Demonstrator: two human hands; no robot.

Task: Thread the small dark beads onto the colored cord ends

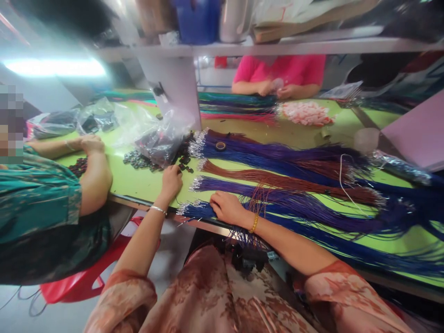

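Observation:
My left hand reaches out over the green table to a scatter of small black clasps; its fingers are curled at the pile's edge, and I cannot make out what they pinch. My right hand lies palm down on the metal-tipped ends of a blue cord bundle at the near table edge, fingers bent over the cords. More bundles lie beyond it: purple cords, brown cords and dark blue cords.
A person in green sits on my left, forearm on the table. Across it, a person in pink works beside a pile of pink pieces. Clear plastic bags hold more clasps. A grey post carries an overhead shelf.

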